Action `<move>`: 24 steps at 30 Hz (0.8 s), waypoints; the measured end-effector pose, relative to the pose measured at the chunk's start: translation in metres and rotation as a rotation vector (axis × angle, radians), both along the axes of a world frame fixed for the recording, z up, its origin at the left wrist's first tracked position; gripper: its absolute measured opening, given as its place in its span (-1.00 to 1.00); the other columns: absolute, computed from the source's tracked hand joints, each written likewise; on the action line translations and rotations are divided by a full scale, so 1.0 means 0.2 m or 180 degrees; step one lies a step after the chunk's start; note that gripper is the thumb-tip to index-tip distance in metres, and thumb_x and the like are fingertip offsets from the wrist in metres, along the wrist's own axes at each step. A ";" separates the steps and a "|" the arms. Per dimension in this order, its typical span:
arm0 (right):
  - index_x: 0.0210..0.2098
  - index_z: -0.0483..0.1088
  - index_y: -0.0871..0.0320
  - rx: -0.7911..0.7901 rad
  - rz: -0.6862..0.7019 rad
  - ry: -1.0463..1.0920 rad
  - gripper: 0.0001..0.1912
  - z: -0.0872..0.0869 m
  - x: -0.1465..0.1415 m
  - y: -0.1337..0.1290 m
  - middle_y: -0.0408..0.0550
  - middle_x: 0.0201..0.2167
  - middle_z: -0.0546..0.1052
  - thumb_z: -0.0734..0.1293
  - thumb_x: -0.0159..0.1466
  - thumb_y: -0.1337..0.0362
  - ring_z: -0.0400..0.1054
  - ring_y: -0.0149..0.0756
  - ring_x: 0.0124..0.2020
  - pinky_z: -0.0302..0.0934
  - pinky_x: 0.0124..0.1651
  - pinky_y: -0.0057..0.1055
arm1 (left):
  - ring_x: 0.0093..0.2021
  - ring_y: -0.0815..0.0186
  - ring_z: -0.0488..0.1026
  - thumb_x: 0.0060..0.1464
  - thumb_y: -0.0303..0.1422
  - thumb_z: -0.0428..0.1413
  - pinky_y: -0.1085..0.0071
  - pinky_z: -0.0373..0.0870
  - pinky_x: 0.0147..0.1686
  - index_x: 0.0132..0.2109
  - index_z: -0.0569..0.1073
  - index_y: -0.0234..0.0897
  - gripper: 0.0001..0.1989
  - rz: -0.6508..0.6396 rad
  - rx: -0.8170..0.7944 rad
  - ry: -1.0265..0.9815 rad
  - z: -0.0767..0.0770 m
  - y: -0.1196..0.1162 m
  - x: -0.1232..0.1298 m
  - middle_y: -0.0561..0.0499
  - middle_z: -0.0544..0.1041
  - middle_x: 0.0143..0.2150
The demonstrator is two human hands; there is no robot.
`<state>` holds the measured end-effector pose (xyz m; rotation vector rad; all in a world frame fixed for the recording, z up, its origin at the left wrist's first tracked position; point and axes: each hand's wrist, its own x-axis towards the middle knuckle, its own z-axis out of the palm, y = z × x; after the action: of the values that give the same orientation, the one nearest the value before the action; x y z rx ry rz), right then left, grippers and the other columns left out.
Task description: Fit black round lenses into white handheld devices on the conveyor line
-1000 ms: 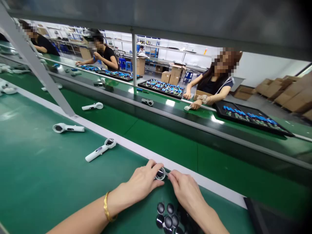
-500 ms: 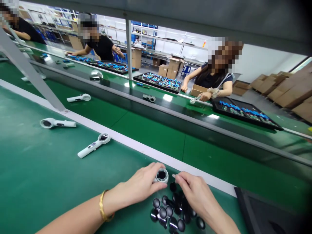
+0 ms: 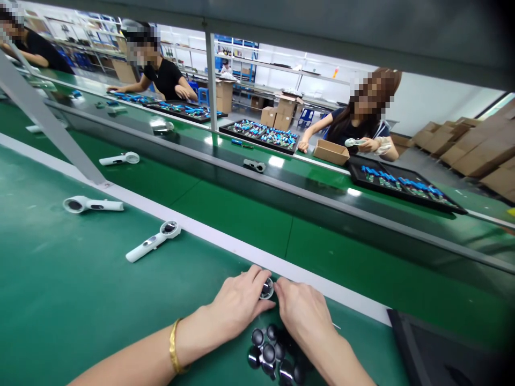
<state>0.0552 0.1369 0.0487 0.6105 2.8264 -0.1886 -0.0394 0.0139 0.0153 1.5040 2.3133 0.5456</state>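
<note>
My left hand (image 3: pixel 240 301) is wrapped round a white device whose round head (image 3: pixel 266 289) with a dark centre shows between thumb and fingers. Pressed against the right rim of that head are the fingertips of my right hand (image 3: pixel 302 306); a thin pale end sticks out beyond this hand's far side. Shiny black round caps (image 3: pixel 269 353) lie in a cluster below, partly covered by my right wrist. To the left on the green table rest two white handled devices, one (image 3: pixel 153 241) near the pale strip and another (image 3: pixel 93 205) farther left.
A conveyor (image 3: pixel 241 214) runs behind the pale strip and carries another white device (image 3: pixel 119 158). A black tray (image 3: pixel 434 343) sits at the lower right. Across the line, several people work beside black trays of blue parts (image 3: pixel 261 134). A slanted metal post (image 3: pixel 60 118) stands at left.
My right hand has moved left onto the device's head, and the small pale piece at its fingertips is now hidden. Devices on the near conveyor have shifted left. A person opposite has raised a white device.
</note>
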 end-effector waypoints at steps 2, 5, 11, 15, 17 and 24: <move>-0.23 0.44 0.14 0.0058 0.0065 -0.0052 -0.67 0.01 -0.01 0.00 0.10 -0.42 0.57 0.05 0.33 0.35 0.48 -0.04 -0.34 0.18 -0.36 -0.30 | -0.11 0.14 0.42 0.17 -0.21 0.05 0.24 0.40 -0.21 0.10 0.16 -0.16 -0.60 0.0021 -0.0034 0.0129 -0.01 0.01 0.01 -0.04 0.33 0.04; -0.27 0.45 0.16 0.0010 0.0146 -0.0065 -0.68 0.01 -0.02 0.01 0.12 -0.43 0.56 0.07 0.29 0.41 0.47 -0.02 -0.34 0.16 -0.36 -0.29 | -0.12 0.13 0.42 0.19 -0.21 0.03 0.24 0.41 -0.23 0.09 0.17 -0.17 -0.63 0.0023 -0.0061 0.0246 -0.03 0.01 0.02 -0.04 0.35 0.01; -0.50 0.42 0.19 -0.1114 -0.0148 0.0210 -0.68 -0.03 -0.04 0.10 0.14 -0.48 0.52 0.11 0.25 0.31 0.39 -0.10 -0.37 0.06 -0.34 -0.31 | -0.12 0.16 0.40 0.20 -0.27 0.03 0.25 0.43 -0.24 0.07 0.19 -0.21 -0.67 0.0007 -0.0026 0.0412 -0.04 0.00 0.04 -0.03 0.37 -0.03; -0.59 0.33 0.17 -0.1938 -0.0266 0.0169 -0.73 -0.10 -0.05 0.16 -0.12 -0.64 0.38 0.13 0.18 0.32 0.25 -0.37 -0.53 0.02 -0.45 -0.47 | -0.12 0.18 0.40 0.20 -0.28 0.02 0.29 0.43 -0.25 0.08 0.18 -0.18 -0.67 0.0010 0.0011 0.0514 -0.06 0.00 0.04 -0.03 0.36 -0.01; -0.59 0.32 0.17 -0.2295 -0.0327 0.0165 -0.75 -0.14 -0.04 0.17 -0.19 -0.69 0.29 0.13 0.17 0.32 0.16 -0.43 -0.59 -0.01 -0.50 -0.51 | -0.13 0.19 0.40 0.20 -0.28 0.03 0.30 0.42 -0.26 0.08 0.18 -0.17 -0.67 0.0002 0.0007 0.0532 -0.06 0.00 0.04 -0.03 0.36 -0.01; -0.55 0.28 0.17 -0.2752 -0.0394 0.0182 -0.73 -0.18 -0.02 0.15 -0.26 -0.72 0.17 0.10 0.22 0.26 0.03 -0.47 -0.66 -0.06 -0.57 -0.52 | -0.14 0.19 0.40 0.17 -0.31 0.05 0.28 0.44 -0.28 0.06 0.20 -0.15 -0.68 -0.0039 -0.0008 0.0537 -0.06 0.00 0.03 0.02 0.37 -0.03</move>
<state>0.0506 0.1663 0.0130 0.5540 2.3926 -1.3570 -0.0324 0.0147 0.0039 1.6186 2.4267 0.4274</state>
